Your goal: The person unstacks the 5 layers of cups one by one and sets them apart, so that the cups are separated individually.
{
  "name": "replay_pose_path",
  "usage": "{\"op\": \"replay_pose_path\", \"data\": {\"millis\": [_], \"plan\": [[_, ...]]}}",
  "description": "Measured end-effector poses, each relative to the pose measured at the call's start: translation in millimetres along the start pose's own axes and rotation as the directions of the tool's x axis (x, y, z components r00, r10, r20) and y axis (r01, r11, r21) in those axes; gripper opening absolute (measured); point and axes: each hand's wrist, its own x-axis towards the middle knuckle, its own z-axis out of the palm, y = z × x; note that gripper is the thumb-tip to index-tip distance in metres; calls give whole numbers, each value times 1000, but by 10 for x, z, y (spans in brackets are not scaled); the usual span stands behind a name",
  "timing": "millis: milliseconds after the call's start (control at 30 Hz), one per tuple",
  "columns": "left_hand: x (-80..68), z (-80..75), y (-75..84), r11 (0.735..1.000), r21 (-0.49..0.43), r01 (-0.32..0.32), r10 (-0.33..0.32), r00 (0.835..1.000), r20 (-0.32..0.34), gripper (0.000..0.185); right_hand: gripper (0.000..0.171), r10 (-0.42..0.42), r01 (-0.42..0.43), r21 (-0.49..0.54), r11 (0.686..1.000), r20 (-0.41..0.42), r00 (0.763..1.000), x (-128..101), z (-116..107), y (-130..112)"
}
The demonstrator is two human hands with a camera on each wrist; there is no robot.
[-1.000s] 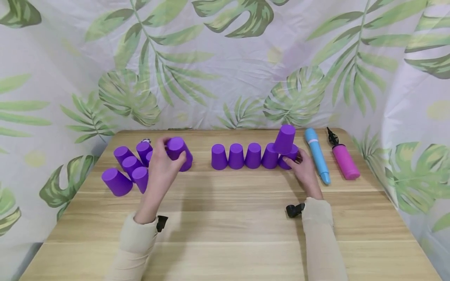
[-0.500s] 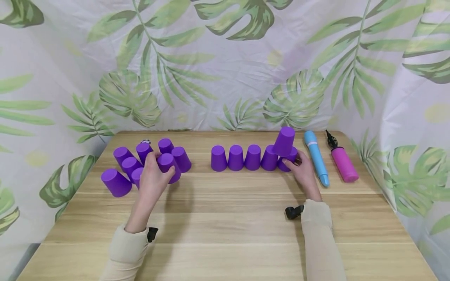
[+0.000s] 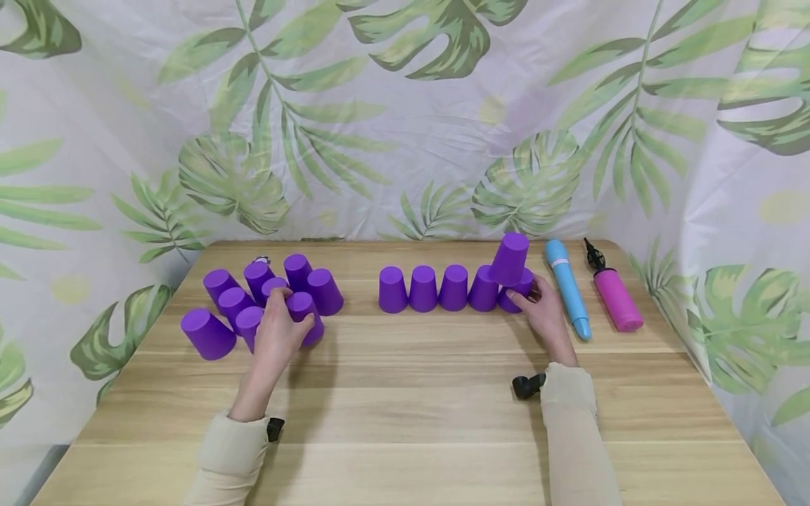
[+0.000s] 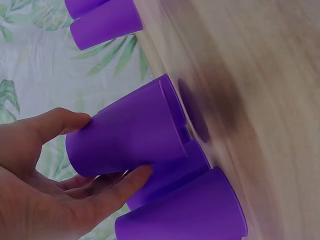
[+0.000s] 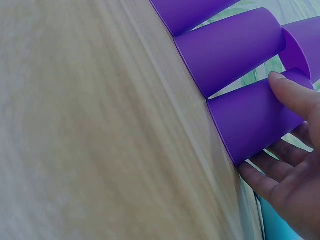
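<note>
On the left of the wooden table (image 3: 405,393) stands a cluster of several upside-down purple cups (image 3: 218,284). My left hand (image 3: 278,330) grips one purple cup (image 3: 304,315) (image 4: 125,135) at the cluster's front right, thumb and fingers round its sides. To the right runs a row of purple cups (image 3: 424,288), with one more cup (image 3: 509,258) perched on top at its right end. My right hand (image 3: 541,313) holds the row's last cup (image 3: 517,289) (image 5: 255,122), with the thumb (image 5: 295,95) on its side and the fingers (image 5: 260,180) curled beneath.
A blue tube-shaped object (image 3: 567,287) and a pink hand pump (image 3: 614,295) lie right of the row. A leaf-print cloth (image 3: 405,119) forms the backdrop and side walls. Bare wood lies between and in front of both cup groups.
My left hand has come down and towards me with a purple cup, setting it on the table at the cluster's front right. The right hand has stayed on the row's end cup.
</note>
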Motion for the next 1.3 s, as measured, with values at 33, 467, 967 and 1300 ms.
{"op": "replay_pose_path", "data": {"millis": [33,467,967,1300], "plan": [[0,2,-3,1000,3,5,-5,1000,3,54,70,0,0,1,1000,-1,1000,0,1,-2],[-5,52,-72,1000,15,11,-11,1000,-15,55,70,-6,6,20,1000,1,1000,-32,8,-12],[-125,-86,883,925,165,-342,369,912,-179,50,67,-17,17,-14,1000,-1,1000,10,-29,-45],[153,826,1870,811,-324,-488,546,830,117,60,67,-16,16,8,1000,6,1000,-32,11,-31]]}}
